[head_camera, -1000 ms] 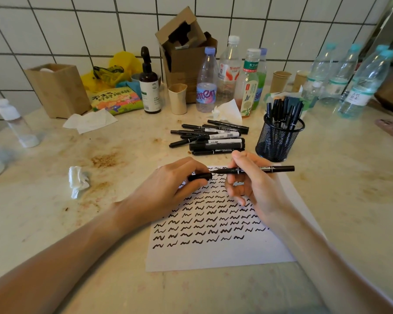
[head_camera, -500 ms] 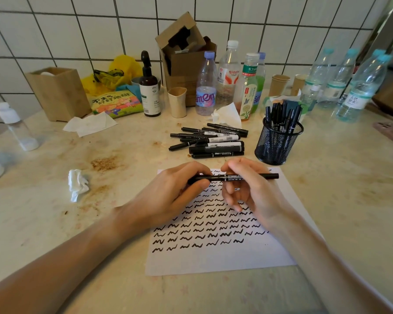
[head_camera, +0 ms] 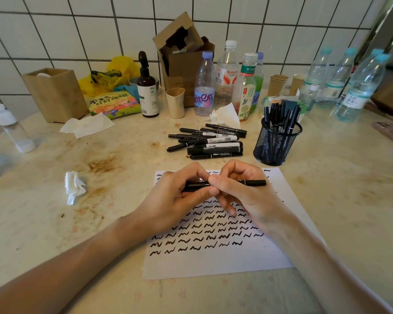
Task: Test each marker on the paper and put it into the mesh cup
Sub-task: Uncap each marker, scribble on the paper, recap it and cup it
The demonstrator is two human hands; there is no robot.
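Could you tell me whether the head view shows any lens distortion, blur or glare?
Head view: wide-angle bending curves the wall tiles and the table edge; the centre is sharp, with the squiggles on the paper crisp; the water bottles at far right look softer and washed out by bright light; lighting is diffuse, with only faint shadows.

Both hands, left hand (head_camera: 179, 196), right hand (head_camera: 243, 191), gripping one black marker (head_camera: 252, 183) level above scribbled paper (head_camera: 213, 261), mesh cup (head_camera: 277, 143) toward desk's far right edge
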